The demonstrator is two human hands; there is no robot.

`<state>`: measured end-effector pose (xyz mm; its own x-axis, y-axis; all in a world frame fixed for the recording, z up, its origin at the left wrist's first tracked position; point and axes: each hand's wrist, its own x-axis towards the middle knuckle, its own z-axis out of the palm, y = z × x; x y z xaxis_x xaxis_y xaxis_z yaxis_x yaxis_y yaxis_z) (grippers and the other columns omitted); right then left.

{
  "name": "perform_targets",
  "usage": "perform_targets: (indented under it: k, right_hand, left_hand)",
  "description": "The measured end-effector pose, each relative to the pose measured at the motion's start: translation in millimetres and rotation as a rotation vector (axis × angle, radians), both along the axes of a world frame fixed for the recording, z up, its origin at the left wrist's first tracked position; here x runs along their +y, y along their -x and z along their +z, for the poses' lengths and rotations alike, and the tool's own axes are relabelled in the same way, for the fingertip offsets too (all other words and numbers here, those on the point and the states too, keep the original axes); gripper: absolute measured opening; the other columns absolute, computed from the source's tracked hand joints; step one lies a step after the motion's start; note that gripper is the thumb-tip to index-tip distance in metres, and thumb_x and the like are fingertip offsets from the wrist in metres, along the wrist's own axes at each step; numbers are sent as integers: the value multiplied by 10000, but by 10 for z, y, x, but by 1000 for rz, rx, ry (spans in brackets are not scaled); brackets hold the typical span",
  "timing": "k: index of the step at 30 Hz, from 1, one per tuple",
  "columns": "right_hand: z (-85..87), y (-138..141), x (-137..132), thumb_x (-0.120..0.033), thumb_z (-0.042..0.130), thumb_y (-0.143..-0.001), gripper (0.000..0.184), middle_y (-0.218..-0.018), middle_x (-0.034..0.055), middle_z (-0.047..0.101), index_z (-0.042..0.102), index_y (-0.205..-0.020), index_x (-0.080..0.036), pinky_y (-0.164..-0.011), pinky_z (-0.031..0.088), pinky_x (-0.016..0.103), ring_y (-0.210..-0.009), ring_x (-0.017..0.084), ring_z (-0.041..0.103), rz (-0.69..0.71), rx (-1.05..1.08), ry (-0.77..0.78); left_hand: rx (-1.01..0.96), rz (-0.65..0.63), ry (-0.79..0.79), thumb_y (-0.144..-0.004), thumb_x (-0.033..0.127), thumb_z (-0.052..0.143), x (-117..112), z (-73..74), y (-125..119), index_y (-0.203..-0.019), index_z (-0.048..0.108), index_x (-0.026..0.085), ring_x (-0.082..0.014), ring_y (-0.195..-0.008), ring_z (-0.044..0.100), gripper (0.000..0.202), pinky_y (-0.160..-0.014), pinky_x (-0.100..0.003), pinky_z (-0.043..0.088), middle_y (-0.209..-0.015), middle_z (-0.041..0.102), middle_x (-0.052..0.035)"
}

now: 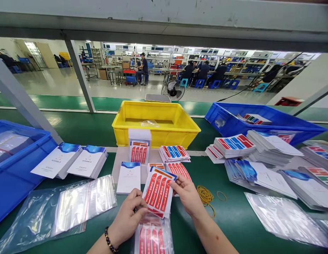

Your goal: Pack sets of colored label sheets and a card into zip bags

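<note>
A small stack of red-and-white label sheets, printed "Max Level" and "Min Level", is held tilted between both hands. My right hand pinches its upper right edge. My left hand grips the lower left edge, fingers curled. Below it lies a clear plastic bag with similar red labels inside; whether my left hand also touches the bag I cannot tell. Just behind are a white booklet with a blue top, a pile of red-and-blue label sheets and more red label sheets. Labels in a clear holder stand upright.
A yellow bin stands at the back, with blue bins on the right and left. Booklet stacks and clear bags lie left. Rubber bands and label piles are right. A metal frame crosses above.
</note>
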<state>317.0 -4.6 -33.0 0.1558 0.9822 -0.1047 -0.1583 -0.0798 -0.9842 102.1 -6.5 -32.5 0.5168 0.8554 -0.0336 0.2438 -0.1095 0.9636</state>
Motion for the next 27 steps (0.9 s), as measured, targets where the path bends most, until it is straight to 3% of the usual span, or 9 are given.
perform_targets:
  k: [3, 8, 11, 13, 16, 20, 22, 25, 27]
  right_hand:
    - [-9, 92, -22, -427, 688, -673, 294, -675, 8, 616, 589, -778, -170, -495, 446, 225, -579, 138, 566, 121, 2, -8]
    - [-8, 207, -90, -413, 652, -709, 401, -761, 2, 614, 544, -1052, -236, -638, 468, 291, -672, 159, 581, 235, -4, -14]
    - [20, 189, -127, -383, 595, -761, 212, -760, 33, 607, 660, -831, -194, -705, 439, 307, -736, 176, 567, 334, -288, -73]
    - [42, 175, -149, -361, 565, -782, 252, -842, 56, 605, 671, -650, -175, -764, 415, 318, -814, 192, 559, 452, -391, -123]
    - [53, 171, -177, -321, 585, -759, 207, -807, 41, 608, 680, -644, -177, -719, 417, 296, -762, 177, 555, 581, -391, -107]
    - [35, 178, -195, -245, 608, -706, 110, -712, 19, 619, 680, -751, -177, -647, 414, 271, -675, 160, 540, 518, -314, -7]
    - [26, 182, -197, -216, 622, -665, 177, -724, 8, 612, 665, -832, -178, -637, 410, 263, -666, 152, 530, 457, -248, 28]
    - [17, 192, -196, -177, 627, -620, 254, -622, -34, 548, 649, -874, -176, -566, 377, 229, -576, 118, 477, 437, -205, 79]
    - [13, 202, -192, -176, 628, -614, 191, -576, -42, 519, 650, -804, -164, -538, 353, 219, -544, 108, 451, 449, -228, 103]
  left_hand:
    - [-28, 0, 18, -790, 246, 499, -12, -36, -9, -674, 549, 180, -158, -789, 480, 143, -738, -262, 392, -826, 449, -14]
    - [-104, 88, 94, -785, 332, 524, -24, -75, -26, -688, 547, 182, -172, -807, 493, 180, -736, -274, 402, -827, 468, -20]
    - [-160, 135, 105, -774, 352, 538, -33, -89, -44, -697, 561, 179, -174, -811, 500, 191, -734, -273, 397, -849, 484, -28]
    - [-184, 157, 98, -773, 345, 539, -43, -98, -58, -688, 561, 174, -171, -800, 502, 191, -721, -269, 391, -854, 494, -32]
    - [-215, 192, 106, -765, 339, 552, -54, -102, -77, -672, 558, 170, -165, -784, 505, 193, -716, -267, 386, -825, 502, -29]
    - [-310, 178, 371, -673, 384, 642, -50, -79, -99, -820, 543, 183, -163, -715, 535, 267, -673, -276, 405, -795, 556, -18]
    - [-308, 172, 475, -641, 396, 662, -44, -71, -110, -749, 529, 167, -149, -648, 528, 286, -630, -263, 399, -702, 561, -2]
    - [-231, 210, 446, -642, 389, 646, -39, -77, -121, -589, 493, 154, -116, -564, 474, 285, -576, -238, 368, -578, 516, 26]
    - [-202, 231, 420, -644, 384, 635, -39, -88, -122, -582, 489, 158, -118, -558, 473, 276, -567, -238, 367, -571, 519, 28]
